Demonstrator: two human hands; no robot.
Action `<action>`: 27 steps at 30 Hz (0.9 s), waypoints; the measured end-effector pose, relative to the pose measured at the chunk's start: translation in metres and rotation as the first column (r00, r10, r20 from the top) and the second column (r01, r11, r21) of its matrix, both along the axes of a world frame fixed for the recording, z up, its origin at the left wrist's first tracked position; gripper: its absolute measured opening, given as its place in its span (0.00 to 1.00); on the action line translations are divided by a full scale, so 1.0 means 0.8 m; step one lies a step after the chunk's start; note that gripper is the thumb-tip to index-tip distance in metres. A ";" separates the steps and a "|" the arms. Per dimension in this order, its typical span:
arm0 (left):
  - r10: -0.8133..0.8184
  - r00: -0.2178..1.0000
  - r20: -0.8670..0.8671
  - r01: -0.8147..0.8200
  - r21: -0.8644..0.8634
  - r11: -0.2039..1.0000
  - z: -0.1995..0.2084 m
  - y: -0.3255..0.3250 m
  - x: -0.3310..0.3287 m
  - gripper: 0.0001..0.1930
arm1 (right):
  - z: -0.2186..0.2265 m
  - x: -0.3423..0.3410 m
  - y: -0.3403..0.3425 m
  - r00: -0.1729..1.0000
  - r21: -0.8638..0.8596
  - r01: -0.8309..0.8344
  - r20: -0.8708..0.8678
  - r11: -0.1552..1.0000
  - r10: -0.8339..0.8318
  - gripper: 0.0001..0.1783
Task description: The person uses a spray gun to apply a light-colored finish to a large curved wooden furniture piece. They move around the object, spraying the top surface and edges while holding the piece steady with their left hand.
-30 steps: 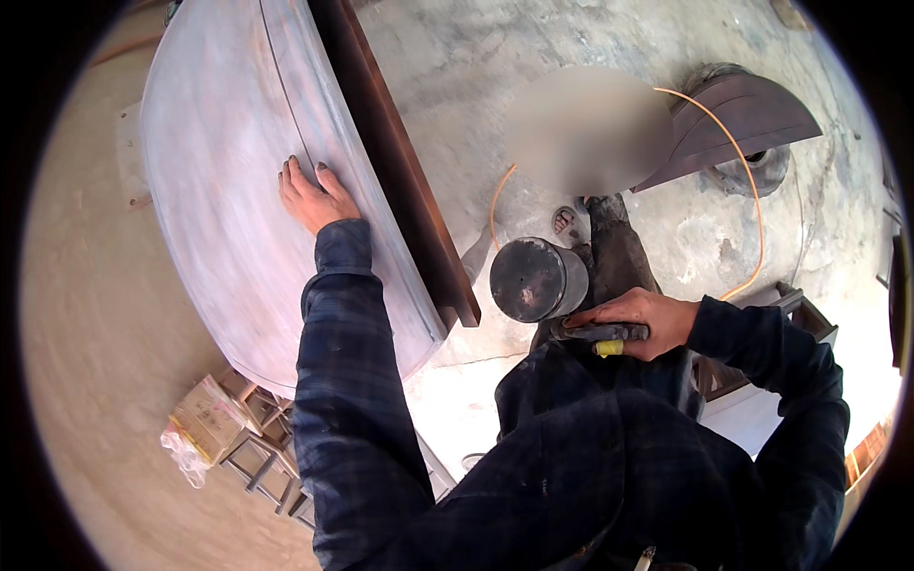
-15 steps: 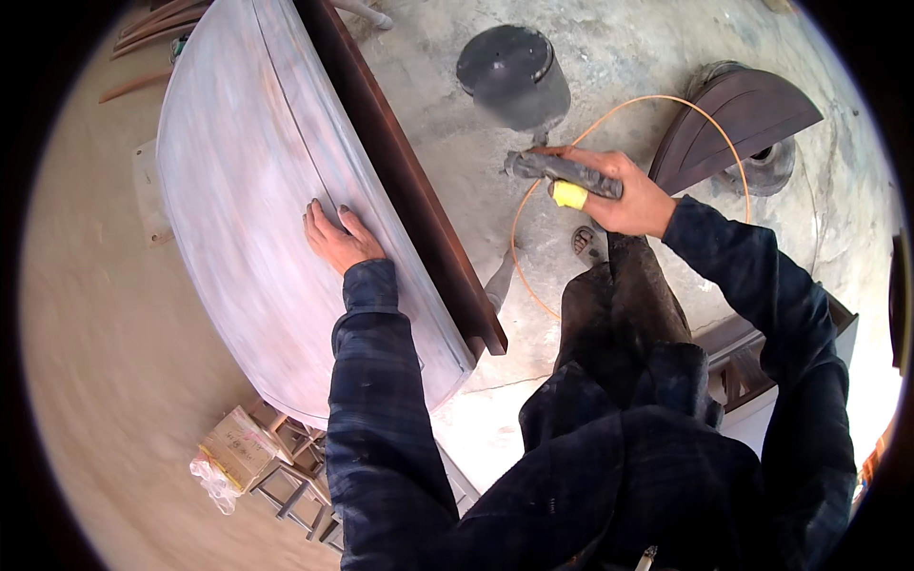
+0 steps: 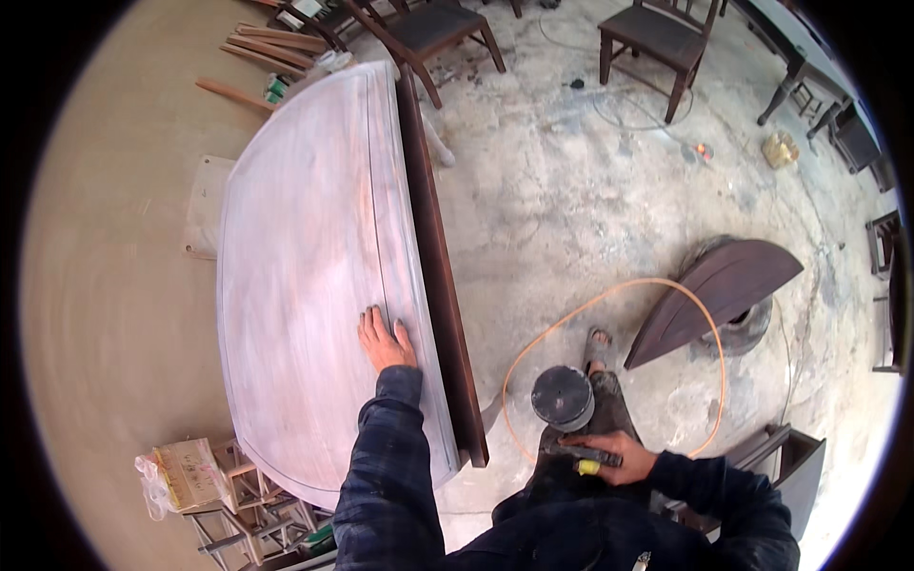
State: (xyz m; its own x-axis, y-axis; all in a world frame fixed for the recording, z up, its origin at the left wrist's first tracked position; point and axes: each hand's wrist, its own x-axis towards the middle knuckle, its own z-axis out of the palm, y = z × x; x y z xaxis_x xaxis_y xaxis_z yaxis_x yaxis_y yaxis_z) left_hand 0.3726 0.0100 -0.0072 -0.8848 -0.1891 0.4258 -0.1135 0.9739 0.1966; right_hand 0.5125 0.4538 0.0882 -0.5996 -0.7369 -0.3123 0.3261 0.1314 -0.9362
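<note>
Palm down with fingers spread, my left hand (image 3: 385,341) rests on a pale, whitish half-round tabletop (image 3: 295,257), near a thin dark seam along its straight side. A dark brown rail (image 3: 440,276) runs along that edge. My right hand (image 3: 621,457) is wrapped around the dark handle of what looks like a spray gun (image 3: 577,449), with a round dark cup (image 3: 562,395) above it. Something bright yellow (image 3: 587,467) shows by the thumb. The gun is in front of my body, apart from the tabletop. My fingers partly hide its handle.
An orange hose (image 3: 549,330) loops over the concrete floor. Right of it, a dark half-round panel (image 3: 719,295) lies on a round support (image 3: 743,328). Dark chairs (image 3: 657,43) stand at the far side. Stools (image 3: 238,519) and a cardboard box (image 3: 186,474) sit at the near left.
The view has shifted to take in more of the far floor and chairs. My right hand has drawn the spray gun closer to my body. My left hand still lies on the tabletop.
</note>
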 end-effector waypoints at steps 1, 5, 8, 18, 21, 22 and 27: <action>-0.002 1.000 -0.012 0.002 -0.046 0.999 0.000 0.000 -0.005 0.26 | 0.003 0.006 -0.002 0.985 -0.029 0.076 -0.151 0.997 -0.080 0.26; 0.074 0.997 0.031 -0.066 -0.208 0.976 0.023 -0.039 0.019 0.27 | 0.016 -0.013 -0.013 0.962 -0.029 0.094 -0.256 0.995 -0.098 0.26; 0.123 0.992 0.034 -0.116 -0.151 0.982 0.018 -0.005 0.013 0.26 | -0.018 -0.036 -0.011 0.926 -0.103 0.172 -0.322 0.980 -0.197 0.26; 0.216 0.976 -0.042 -0.218 -0.065 0.974 0.003 0.012 0.026 0.25 | -0.059 -0.156 -0.042 0.939 -0.108 0.059 -0.331 0.992 -0.092 0.28; 0.228 0.973 -0.034 -0.229 -0.053 0.972 0.009 0.012 0.026 0.25 | -0.063 -0.175 -0.057 0.906 -0.177 0.037 -0.409 0.983 -0.108 0.27; 0.235 0.971 -0.032 -0.237 -0.052 0.970 0.009 0.011 0.025 0.25 | -0.064 -0.176 -0.056 0.932 -0.130 0.003 -0.358 0.992 -0.050 0.27; 0.206 0.978 -0.034 -0.207 -0.036 0.978 0.013 0.012 0.018 0.25 | -0.066 -0.158 -0.049 0.944 -0.115 -0.089 -0.328 0.989 0.047 0.26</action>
